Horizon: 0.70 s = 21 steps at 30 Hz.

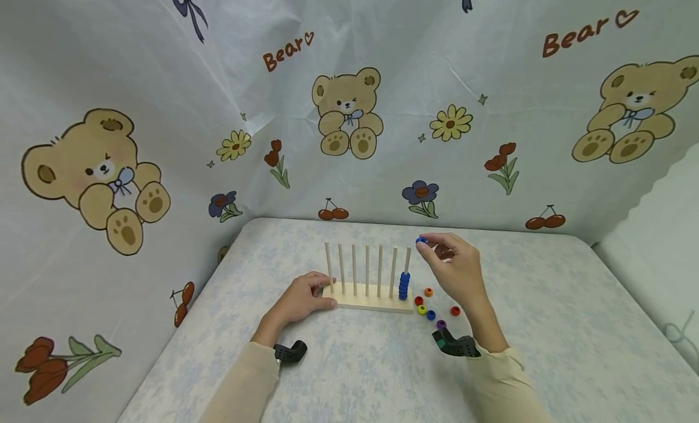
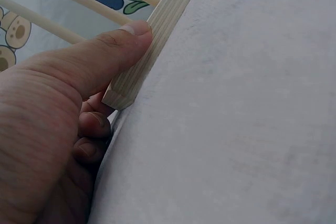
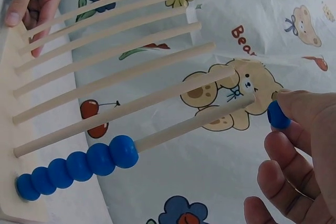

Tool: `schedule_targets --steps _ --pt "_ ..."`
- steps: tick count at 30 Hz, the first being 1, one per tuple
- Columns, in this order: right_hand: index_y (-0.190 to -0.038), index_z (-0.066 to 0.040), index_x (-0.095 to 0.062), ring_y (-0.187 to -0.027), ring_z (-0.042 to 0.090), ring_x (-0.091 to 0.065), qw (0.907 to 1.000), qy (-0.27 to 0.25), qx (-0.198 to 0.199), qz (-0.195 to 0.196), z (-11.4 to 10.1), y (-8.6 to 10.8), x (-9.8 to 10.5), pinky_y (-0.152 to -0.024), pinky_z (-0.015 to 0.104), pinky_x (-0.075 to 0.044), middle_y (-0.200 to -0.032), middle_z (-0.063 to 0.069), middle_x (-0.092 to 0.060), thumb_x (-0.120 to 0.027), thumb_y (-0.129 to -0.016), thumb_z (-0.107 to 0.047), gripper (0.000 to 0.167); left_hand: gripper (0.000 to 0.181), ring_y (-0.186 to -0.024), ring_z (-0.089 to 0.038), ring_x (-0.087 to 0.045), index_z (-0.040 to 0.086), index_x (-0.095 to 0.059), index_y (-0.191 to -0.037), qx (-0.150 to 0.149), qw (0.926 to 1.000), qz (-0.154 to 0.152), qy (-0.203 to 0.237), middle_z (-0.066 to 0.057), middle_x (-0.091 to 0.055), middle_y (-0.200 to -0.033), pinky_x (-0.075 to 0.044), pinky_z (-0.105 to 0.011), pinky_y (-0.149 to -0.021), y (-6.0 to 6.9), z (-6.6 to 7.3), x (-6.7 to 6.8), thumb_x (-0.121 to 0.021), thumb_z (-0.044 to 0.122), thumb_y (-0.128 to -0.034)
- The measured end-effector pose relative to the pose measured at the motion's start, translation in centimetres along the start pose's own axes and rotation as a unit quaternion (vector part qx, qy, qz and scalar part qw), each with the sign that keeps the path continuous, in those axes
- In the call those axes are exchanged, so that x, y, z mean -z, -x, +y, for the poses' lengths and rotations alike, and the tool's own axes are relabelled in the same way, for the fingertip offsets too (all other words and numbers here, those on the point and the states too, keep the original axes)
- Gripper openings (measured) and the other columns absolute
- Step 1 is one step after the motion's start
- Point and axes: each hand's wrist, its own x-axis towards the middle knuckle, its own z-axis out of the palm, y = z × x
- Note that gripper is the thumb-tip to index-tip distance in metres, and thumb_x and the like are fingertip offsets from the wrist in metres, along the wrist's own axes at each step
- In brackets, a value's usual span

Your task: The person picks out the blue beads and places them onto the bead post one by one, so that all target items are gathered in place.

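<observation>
My left hand (image 1: 303,297) grips the left end of a wooden peg rack (image 1: 371,300), thumb on the front edge of its base and fingers behind. Several thin upright pegs (image 3: 110,85) stand in a row on the base. Blue beads (image 3: 79,166) are stacked on the rightmost peg, covering its lower part. Between thumb and forefinger, my right hand (image 1: 454,266) pinches one more blue bead (image 3: 279,115). It is held just right of that peg's tip, apart from it. In the left wrist view, the thumb presses on the wooden base (image 2: 157,38).
Loose beads lie right of the rack: an orange bead (image 1: 428,292), a yellow bead (image 1: 422,310), a blue bead (image 1: 431,315), a purple bead (image 1: 441,324) and red beads (image 1: 455,311). A bear-printed sheet (image 1: 349,186) hangs behind the pale table (image 1: 349,362).
</observation>
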Motion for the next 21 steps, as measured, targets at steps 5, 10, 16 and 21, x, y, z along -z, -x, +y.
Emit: schedule_targets --steps 5,10,16,21 --pt "-0.110 -0.012 -0.076 -0.079 0.008 -0.057 1.0000 -0.007 -0.003 -0.003 -0.17 -0.13 -0.15 -0.074 0.012 -0.047 -0.095 0.001 -0.070 -0.075 -0.092 -0.024 0.022 0.052 -0.078 -0.015 -0.049 0.038 -0.069 -0.125 0.003 1.0000 0.000 -0.006 0.012 -0.062 -0.105 -0.041 -0.029 -0.068 -0.22 -0.01 0.22 -0.084 0.051 -0.0768" --pt "-0.113 -0.012 -0.076 -0.079 0.008 -0.058 0.9999 0.001 0.004 -0.012 -0.33 0.01 -0.20 -0.074 0.012 -0.048 -0.096 0.001 -0.070 -0.074 -0.093 -0.023 0.023 0.053 -0.078 -0.015 -0.049 0.038 -0.069 -0.125 0.012 0.9999 -0.005 -0.008 0.012 -0.061 -0.103 -0.041 -0.029 -0.068 -0.07 0.03 0.28 -0.084 0.051 -0.0765" --pt "-0.115 -0.012 -0.075 -0.080 0.008 -0.059 0.9996 0.007 0.017 -0.020 -0.43 0.04 -0.29 -0.074 0.011 -0.048 -0.096 0.001 -0.069 -0.074 -0.093 -0.021 0.024 0.053 -0.079 -0.015 -0.049 0.035 -0.070 -0.126 0.012 0.9999 -0.003 -0.002 0.013 -0.062 -0.106 -0.040 -0.029 -0.068 0.06 0.16 0.18 -0.084 0.049 -0.0768" --pt "-0.114 -0.012 -0.076 -0.079 0.008 -0.059 0.9993 0.006 0.023 -0.030 -0.42 0.09 -0.45 -0.074 0.013 -0.049 -0.095 0.001 -0.069 -0.074 -0.092 -0.020 0.023 0.052 -0.078 -0.014 -0.049 0.035 -0.070 -0.125 0.013 0.9999 -0.005 0.001 0.013 -0.062 -0.106 -0.041 -0.028 -0.068 0.10 0.26 0.02 -0.085 0.048 -0.0768"
